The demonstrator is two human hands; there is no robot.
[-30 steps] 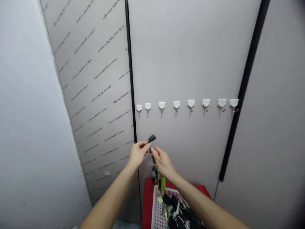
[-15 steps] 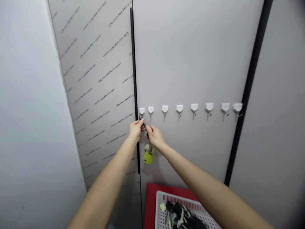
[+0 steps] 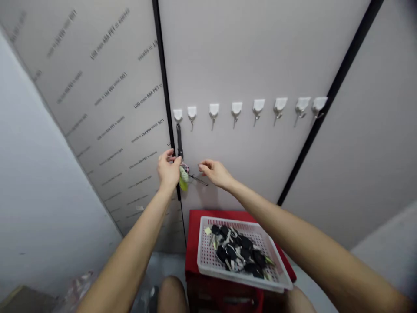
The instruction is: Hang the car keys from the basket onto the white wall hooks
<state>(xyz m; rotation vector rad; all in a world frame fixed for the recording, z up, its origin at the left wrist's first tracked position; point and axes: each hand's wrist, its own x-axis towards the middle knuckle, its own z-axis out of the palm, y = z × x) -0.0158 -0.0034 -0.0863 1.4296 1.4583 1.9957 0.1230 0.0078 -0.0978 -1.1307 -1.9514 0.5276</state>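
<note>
A keychain with a black strap (image 3: pixel 179 138) hangs from the leftmost white adhesive hook (image 3: pixel 177 115). Below the strap are a metal ring, a pale green patterned charm (image 3: pixel 184 174) and a yellow-green tag (image 3: pixel 183 184). A thin dark piece (image 3: pixel 198 179) sticks out to the right from them. My left hand (image 3: pixel 167 169) is beside the strap's lower end, fingers apart and thumb close to the ring; whether it touches is unclear. To the right of the keychain, my right hand (image 3: pixel 216 173) is off the strap, its fingers loosely curled with nothing visible in them.
Several more hooks (image 3: pixel 236 111) continue in a row to the right on the grey panel. Below, a white perforated basket (image 3: pixel 203 261) of black key fobs and keys rests on a red box (image 3: pixel 192 239). A black vertical strip (image 3: pixel 164 74) borders the printed panel.
Both hands have come away from the hook, and the strap now hangs from it. My right hand has moved apart to the right. The view has tilted down, showing more of the basket.
</note>
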